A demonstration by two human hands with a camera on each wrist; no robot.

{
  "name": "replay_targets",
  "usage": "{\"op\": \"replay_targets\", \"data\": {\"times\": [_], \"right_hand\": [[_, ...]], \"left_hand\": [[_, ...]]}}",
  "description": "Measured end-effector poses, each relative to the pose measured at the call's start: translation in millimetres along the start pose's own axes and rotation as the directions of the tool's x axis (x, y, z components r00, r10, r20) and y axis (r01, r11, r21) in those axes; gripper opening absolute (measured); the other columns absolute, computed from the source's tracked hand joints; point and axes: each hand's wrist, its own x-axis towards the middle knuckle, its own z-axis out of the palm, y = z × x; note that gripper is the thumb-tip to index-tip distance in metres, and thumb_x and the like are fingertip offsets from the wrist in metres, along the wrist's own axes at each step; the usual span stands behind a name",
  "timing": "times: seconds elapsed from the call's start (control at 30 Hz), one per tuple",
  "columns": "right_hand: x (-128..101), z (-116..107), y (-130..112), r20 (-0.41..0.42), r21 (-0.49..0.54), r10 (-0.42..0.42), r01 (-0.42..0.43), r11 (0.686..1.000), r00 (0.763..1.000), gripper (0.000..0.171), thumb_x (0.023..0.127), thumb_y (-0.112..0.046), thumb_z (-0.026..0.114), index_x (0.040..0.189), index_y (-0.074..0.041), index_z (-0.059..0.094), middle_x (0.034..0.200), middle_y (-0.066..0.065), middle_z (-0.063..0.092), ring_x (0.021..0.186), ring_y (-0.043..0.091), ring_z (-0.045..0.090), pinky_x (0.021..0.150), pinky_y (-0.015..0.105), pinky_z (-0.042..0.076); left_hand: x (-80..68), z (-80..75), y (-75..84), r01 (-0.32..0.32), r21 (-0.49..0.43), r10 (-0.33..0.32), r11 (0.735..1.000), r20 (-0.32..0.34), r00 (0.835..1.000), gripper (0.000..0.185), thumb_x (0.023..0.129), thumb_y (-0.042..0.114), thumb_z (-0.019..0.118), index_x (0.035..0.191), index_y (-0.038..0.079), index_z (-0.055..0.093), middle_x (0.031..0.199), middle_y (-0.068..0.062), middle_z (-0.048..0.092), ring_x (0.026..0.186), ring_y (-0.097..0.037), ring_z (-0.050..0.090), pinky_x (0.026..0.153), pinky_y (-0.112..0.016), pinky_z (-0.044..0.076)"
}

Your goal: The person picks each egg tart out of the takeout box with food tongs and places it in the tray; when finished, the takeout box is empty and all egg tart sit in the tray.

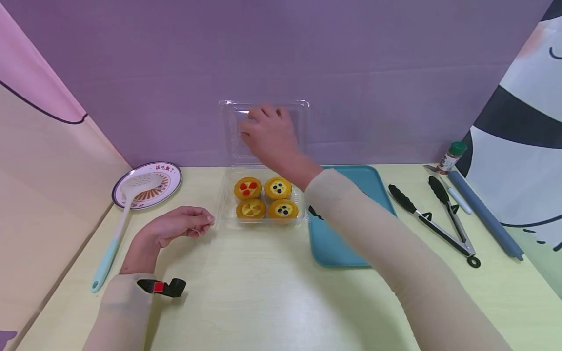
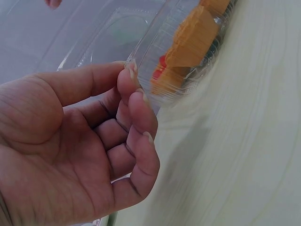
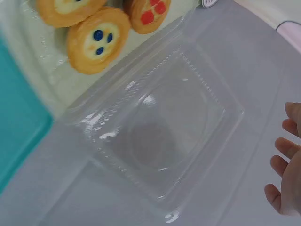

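Note:
A clear plastic clamshell box [image 1: 226, 207] stands at the middle back, its transparent lid [image 1: 232, 146] raised against the purple backdrop. Inside are several egg tarts [image 1: 251, 209]: two are topped with blue dots, one with red pieces. My right hand [image 1: 274, 136] is raised in front of the lid, loosely bent fingers apart and nothing in them; the right wrist view shows its fingers [image 3: 288, 150] off to one side of the lid. Beside the box's front left corner hovers my left hand [image 1: 182, 225], fingers loosely curled, thumb and index tips together with no object visible between them.
Right of the box lies a blue tray [image 1: 338, 246], partly under my right sleeve. Farther right are black-handled tongs [image 1: 443, 234], a green-capped jar [image 1: 451, 158], a light-handled knife [image 1: 458, 199] and a blue roll [image 1: 485, 214]. A slotted spatula [image 1: 118, 224] rests on a patterned plate [image 1: 173, 180] at left.

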Motion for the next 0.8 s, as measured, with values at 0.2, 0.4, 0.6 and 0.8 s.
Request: {"op": "replay_targets", "data": {"times": [0.2, 0.4, 0.6, 0.8], "right_hand": [[-20, 13, 45, 0.038, 0.227, 0.168, -0.172, 0.958, 0.985, 0.033, 0.101, -0.041, 0.057, 0.126, -0.022, 0.068, 0.128, 0.0, 0.064, 0.127, 0.023, 0.052, 0.108, 0.047, 0.038], [-42, 32, 93, 0.192, 0.409, 0.291, -0.346, 0.844, 0.937, 0.046, 0.098, -0.04, 0.062, 0.136, -0.014, 0.062, 0.144, 0.008, 0.057, 0.138, 0.03, 0.047, 0.116, 0.051, 0.034], [-62, 51, 114, 0.358, 0.448, 0.334, -0.474, 0.758, 0.872, 0.055, 0.098, -0.042, 0.061, 0.142, -0.01, 0.056, 0.152, 0.012, 0.048, 0.146, 0.034, 0.036, 0.12, 0.053, 0.029], [-71, 73, 120, 0.451, 0.46, 0.342, -0.544, 0.702, 0.824, 0.06, 0.097, -0.043, 0.062, 0.145, -0.007, 0.052, 0.153, 0.013, 0.049, 0.145, 0.033, 0.039, 0.118, 0.05, 0.034]], "left_hand": [[1.2, 1.3, 1.7, 0.013, 0.0, -0.013, 1.0, 0.015, 1.0, 0.033, 0.102, 0.027, 0.058, 0.109, -0.005, 0.058, 0.087, 0.0, 0.06, 0.082, -0.015, 0.056, 0.075, -0.027, 0.049], [2.0, -0.6, 2.6, 0.018, 0.002, -0.018, 1.0, 0.024, 1.0, 0.035, 0.102, 0.029, 0.057, 0.112, -0.004, 0.058, 0.089, 0.0, 0.061, 0.082, -0.014, 0.057, 0.077, -0.028, 0.051], [1.5, -2.3, 1.8, 0.016, 0.009, -0.016, 1.0, 0.016, 1.0, 0.039, 0.102, 0.032, 0.057, 0.117, -0.004, 0.058, 0.092, 0.0, 0.063, 0.084, -0.014, 0.06, 0.078, -0.029, 0.052], [2.1, -1.9, 0.6, 0.014, -0.012, -0.014, 1.0, 0.015, 1.0, 0.041, 0.102, 0.033, 0.058, 0.119, -0.004, 0.056, 0.092, 0.0, 0.064, 0.083, -0.012, 0.061, 0.077, -0.028, 0.052]]}}
